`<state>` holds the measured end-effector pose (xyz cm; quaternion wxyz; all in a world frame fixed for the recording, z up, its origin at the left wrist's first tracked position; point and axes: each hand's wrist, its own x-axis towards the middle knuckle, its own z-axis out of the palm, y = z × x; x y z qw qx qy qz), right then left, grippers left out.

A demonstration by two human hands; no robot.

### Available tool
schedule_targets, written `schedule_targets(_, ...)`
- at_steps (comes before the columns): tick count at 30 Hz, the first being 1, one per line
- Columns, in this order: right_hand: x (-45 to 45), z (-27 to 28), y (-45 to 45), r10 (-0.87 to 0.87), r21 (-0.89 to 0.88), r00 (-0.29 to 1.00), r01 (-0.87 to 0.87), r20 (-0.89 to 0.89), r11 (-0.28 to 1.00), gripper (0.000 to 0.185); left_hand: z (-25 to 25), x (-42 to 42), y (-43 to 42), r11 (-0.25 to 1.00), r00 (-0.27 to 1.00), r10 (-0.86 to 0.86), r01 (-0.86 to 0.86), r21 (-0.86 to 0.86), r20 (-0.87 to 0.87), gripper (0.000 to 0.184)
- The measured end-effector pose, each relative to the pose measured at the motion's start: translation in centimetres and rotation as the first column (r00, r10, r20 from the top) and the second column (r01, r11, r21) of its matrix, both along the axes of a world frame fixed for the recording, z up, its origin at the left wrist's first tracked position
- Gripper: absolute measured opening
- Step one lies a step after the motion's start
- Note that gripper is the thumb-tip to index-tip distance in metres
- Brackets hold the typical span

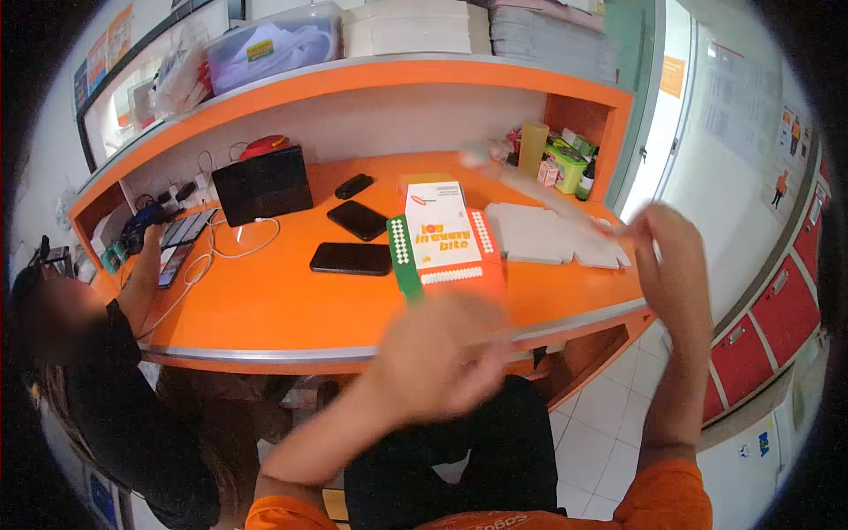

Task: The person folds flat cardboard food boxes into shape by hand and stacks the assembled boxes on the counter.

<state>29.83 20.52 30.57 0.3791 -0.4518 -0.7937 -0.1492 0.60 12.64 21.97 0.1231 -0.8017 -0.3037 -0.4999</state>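
The printed carton (448, 231) looks like smooth cardboard, the orange desktop (265, 309) glossy, its edge strip (256, 357) metallic.

Two phones (351, 259) lie left of the carton (446, 234) on the desk (265, 309), a smaller item (354, 185) behind them and a screen (262, 187) farther left. Right of the carton lies what seems a flat cardboard piece (539, 238); behind it, in the corner, stands a bottle (586, 179) beside a tub (566, 168).

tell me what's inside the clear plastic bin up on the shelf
Crumpled white material shows through the plastic bin's wall. Anything deeper inside, or behind the green and yellow label, is covered.
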Motion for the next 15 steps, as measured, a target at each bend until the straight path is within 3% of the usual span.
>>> schedule_targets(1,-0.3,-1.1,-3.6,0.028,0.008,0.999,-0.028,0.041,1.000,0.010,-1.0,1.7,-3.1,0.979,0.993,-0.054,0.033,-0.200,-0.103,0.024)
schedule_targets(2,-0.5,-2.3,-6.6,0.053,0.013,0.995,-0.054,0.082,0.998,0.010,-2.3,2.2,-4.7,0.977,0.993,-0.080,0.060,-0.204,-0.089,0.026)
schedule_targets(3,-1.2,-3.2,-8.7,0.128,-0.103,0.966,-0.106,0.226,0.989,0.007,-3.5,2.7,-6.2,0.973,0.991,-0.109,0.091,-0.210,-0.076,0.029)
schedule_targets(5,-1.9,-6.0,-9.9,0.559,-0.385,0.800,-0.456,0.218,0.803,0.007,-5.3,3.3,-8.8,0.964,0.984,-0.168,0.152,-0.220,-0.058,0.034)
schedule_targets(6,-2.5,-7.9,-9.7,0.707,-0.443,0.701,-0.608,0.090,0.659,0.014,-6.0,3.4,-9.9,0.958,0.979,-0.196,0.180,-0.225,-0.052,0.037)
schedule_targets(7,-3.6,-10.3,-9.9,0.742,-0.392,0.667,-0.700,-0.062,0.597,0.020,-6.5,3.4,-10.7,0.952,0.974,-0.221,0.205,-0.225,-0.048,0.039)
schedule_targets(9,-4.8,-14.0,-9.8,0.697,-0.411,0.704,-0.681,-0.138,0.606,0.018,-7.1,2.9,-11.9,0.944,0.975,0.102,-0.158,-0.290,-0.197,0.037)
schedule_targets(10,-5.5,-16.1,-9.6,0.681,-0.391,0.707,-0.691,-0.189,0.608,0.018,-7.2,1.8,-12.2,0.878,0.927,0.137,-0.276,-0.390,-0.349,0.046)
schedule_targets(11,-6.2,-18.0,-9.5,0.664,-0.372,0.708,-0.699,-0.241,0.610,0.018,-8.6,0.9,-11.9,0.841,0.902,0.194,-0.355,-0.407,-0.386,0.052)
schedule_targets(13,-7.6,-20.9,-9.4,0.685,-0.354,0.671,-0.737,-0.283,0.576,0.018,-9.5,-1.0,-11.7,0.756,0.786,0.149,-0.481,-0.444,-0.600,0.051)
schedule_targets(14,-8.1,-21.7,-9.4,0.695,-0.344,0.654,-0.753,-0.299,0.560,0.019,-9.6,-1.8,-11.6,0.725,0.858,0.061,-0.389,-0.568,-0.509,0.047)
schedule_targets(15,-8.5,-22.3,-9.3,0.693,-0.347,0.651,-0.756,-0.309,0.555,0.019,-10.3,-2.4,-11.4,0.711,0.850,0.039,-0.394,-0.583,-0.526,0.038)
